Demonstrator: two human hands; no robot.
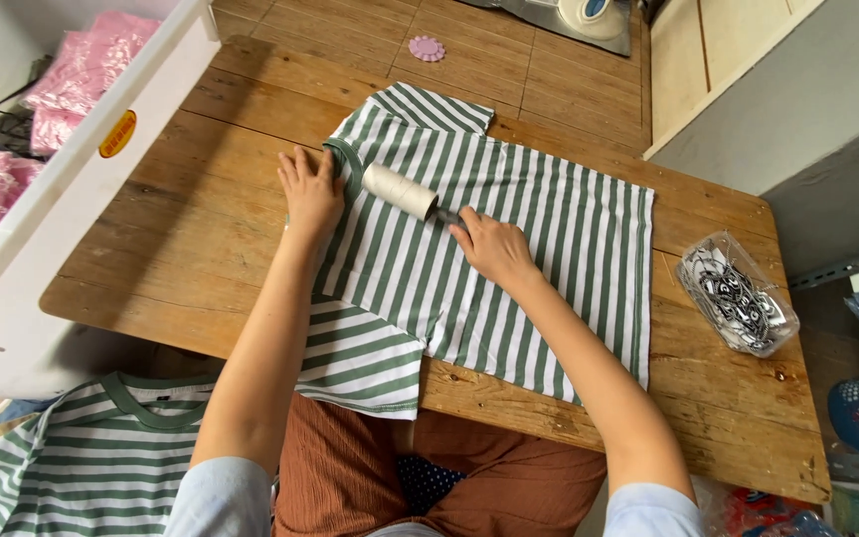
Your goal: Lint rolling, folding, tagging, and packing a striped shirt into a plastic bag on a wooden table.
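Green-and-white striped cotton shirt (489, 249) lay flat on the rough plank table (201, 229). Left hand (310, 194), fingers together, pressed its ribbed collar. Right hand (489, 246) gripped the dark handle of a cylindrical white lint roller (400, 191) resting on the fabric.

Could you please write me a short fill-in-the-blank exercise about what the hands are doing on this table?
1. The right hand holds the handle of a lint ____ on the shirt.
2. The left hand lies flat beside the shirt's ____.
3. The striped T-shirt is green and ____.
4. The clear container sits by the table's ____ edge.

Missing words: roller; collar; white; right
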